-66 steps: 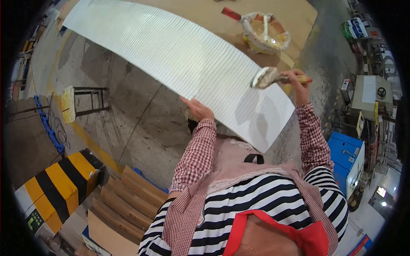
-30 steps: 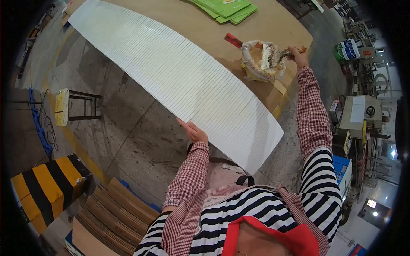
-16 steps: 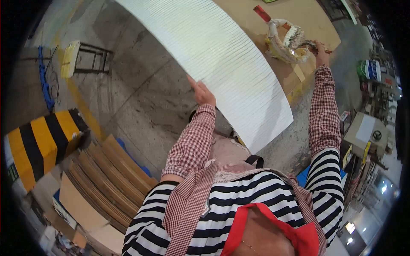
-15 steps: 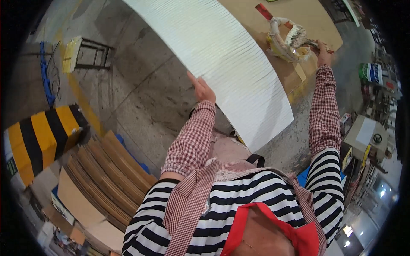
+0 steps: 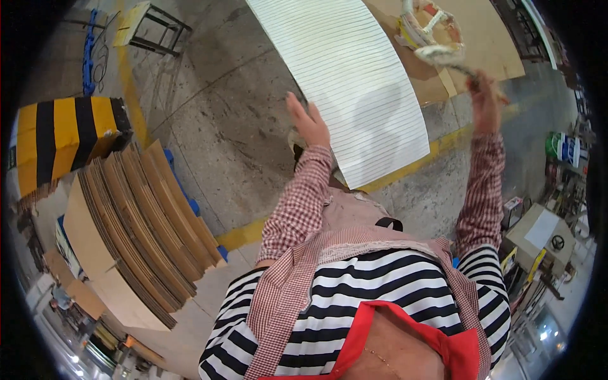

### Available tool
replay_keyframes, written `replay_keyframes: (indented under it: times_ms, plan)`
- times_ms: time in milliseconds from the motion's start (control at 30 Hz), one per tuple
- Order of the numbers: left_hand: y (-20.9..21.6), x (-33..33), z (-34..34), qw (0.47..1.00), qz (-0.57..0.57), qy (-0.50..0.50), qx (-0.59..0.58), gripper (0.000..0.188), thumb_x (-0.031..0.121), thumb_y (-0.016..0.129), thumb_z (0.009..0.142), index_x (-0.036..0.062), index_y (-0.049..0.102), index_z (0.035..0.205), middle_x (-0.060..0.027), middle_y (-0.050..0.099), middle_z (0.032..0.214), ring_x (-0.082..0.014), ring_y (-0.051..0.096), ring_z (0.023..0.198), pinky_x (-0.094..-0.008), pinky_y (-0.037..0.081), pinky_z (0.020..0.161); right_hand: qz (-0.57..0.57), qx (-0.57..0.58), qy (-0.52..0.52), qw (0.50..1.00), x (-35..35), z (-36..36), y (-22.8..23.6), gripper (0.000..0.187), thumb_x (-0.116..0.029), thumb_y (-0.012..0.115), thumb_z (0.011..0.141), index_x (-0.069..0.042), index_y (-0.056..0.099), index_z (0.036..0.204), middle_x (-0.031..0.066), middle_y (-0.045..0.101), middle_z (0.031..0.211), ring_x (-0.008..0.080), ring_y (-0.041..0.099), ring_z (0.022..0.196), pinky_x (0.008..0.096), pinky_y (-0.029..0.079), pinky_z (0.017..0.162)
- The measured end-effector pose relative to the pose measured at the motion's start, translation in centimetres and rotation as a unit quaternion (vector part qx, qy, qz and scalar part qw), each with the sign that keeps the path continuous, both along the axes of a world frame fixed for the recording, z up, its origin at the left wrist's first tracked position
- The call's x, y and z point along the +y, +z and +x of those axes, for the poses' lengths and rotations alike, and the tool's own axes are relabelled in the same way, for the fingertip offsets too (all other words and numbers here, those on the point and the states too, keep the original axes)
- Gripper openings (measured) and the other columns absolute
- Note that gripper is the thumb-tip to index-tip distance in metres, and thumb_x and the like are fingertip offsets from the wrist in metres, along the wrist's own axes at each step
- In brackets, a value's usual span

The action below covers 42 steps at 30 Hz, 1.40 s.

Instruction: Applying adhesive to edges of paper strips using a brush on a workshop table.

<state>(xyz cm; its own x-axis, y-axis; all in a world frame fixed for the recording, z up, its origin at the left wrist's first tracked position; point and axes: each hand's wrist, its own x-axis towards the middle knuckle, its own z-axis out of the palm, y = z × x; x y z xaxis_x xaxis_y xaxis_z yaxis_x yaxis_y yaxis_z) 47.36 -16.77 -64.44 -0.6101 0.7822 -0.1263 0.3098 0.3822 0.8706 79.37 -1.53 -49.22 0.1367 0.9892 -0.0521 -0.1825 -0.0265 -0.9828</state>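
A long spread of white sheets (image 5: pixel 354 82), fanned so that their edges make thin parallel lines, slants from the top toward my body. Beside its left edge my left hand (image 5: pixel 310 125) is open, thumb and fingers apart; whether it touches the edge I cannot tell. My right hand (image 5: pixel 485 101) grips a brush (image 5: pixel 440 56) by its handle, right of the sheets. The brush head, coated in whitish paste, is at the near rim of a round tub (image 5: pixel 408 33) smeared with the same paste. The tub's bottom is partly hidden.
Brown cardboard (image 5: pixel 487 50) lies under the tub. Left of me stand stacked curved-looking cardboard sheets (image 5: pixel 136 215) and a yellow-and-black striped block (image 5: pixel 63 142). A small stool (image 5: pixel 152 28) stands farther off. At the right is a beige machine with a handwheel (image 5: pixel 538 231).
My right hand has drawn the brush from inside the tub toward me, to its near rim. My left hand has shifted slightly along the sheets' edge. The whole view has shifted.
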Motion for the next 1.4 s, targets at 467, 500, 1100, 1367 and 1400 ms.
replay_keyframes:
  times_ms: [467,500,1100,1367,1400]
  plan:
    - [-0.6,-3.2,2.2,0.996,-0.074,-0.042,-0.013,0.052,0.026,0.029,0.102,0.0155,0.012,0.15,-0.0178,0.044,0.139,-0.0345,0.045,0.123,-0.0415,0.042,0.099,0.174,-0.278,0.122,0.937,-5.4,-16.4,-5.7,0.016,-0.01,0.076,0.076,0.001,0.064,0.072,0.0076,0.059,0.073,0.0144,0.057,0.068,0.0269,0.046,0.061]
    - [-0.7,-3.2,2.2,0.995,-0.088,-0.045,-0.017,0.052,0.026,0.029,0.102,0.017,0.011,0.15,-0.0179,0.048,0.135,-0.0349,0.05,0.117,-0.0412,0.046,0.093,0.171,-0.305,0.129,0.928,-5.5,-16.4,-5.5,0.016,-0.01,0.077,0.074,0.0,0.065,0.072,0.0078,0.059,0.072,0.0151,0.057,0.069,0.0278,0.046,0.062]
    - [-0.9,-3.4,1.7,0.991,-0.129,-0.04,-0.014,0.053,0.029,0.029,0.102,0.0243,0.01,0.151,-0.019,0.054,0.128,-0.0364,0.059,0.104,-0.0438,0.05,0.087,0.214,-0.34,0.11,0.909,-1.6,-18.4,-6.1,0.027,-0.02,0.08,0.074,0.002,0.065,0.071,0.0067,0.06,0.07,0.0159,0.056,0.065,0.0281,0.045,0.063]
    - [-1.2,-4.4,1.1,0.994,-0.094,-0.038,-0.035,0.053,0.028,0.028,0.102,0.021,0.01,0.151,-0.0184,0.051,0.132,-0.036,0.057,0.108,-0.0431,0.049,0.09,0.116,-0.414,0.242,0.87,-17.5,-8.9,-3.4,0.023,-0.006,0.075,0.076,-0.001,0.056,0.064,0.0044,0.05,0.058,0.0148,0.056,0.059,0.0273,0.045,0.052]
    - [-1.5,-4.6,1.2,0.997,-0.072,-0.031,-0.017,0.053,0.028,0.028,0.101,0.0212,0.01,0.151,-0.0181,0.05,0.134,-0.0358,0.056,0.111,-0.0425,0.049,0.091,0.118,-0.415,0.242,0.869,-17.1,-9.0,-3.1,0.023,-0.006,0.075,0.076,-0.001,0.056,0.064,0.0044,0.05,0.058,0.0148,0.056,0.059,0.0273,0.045,0.052]
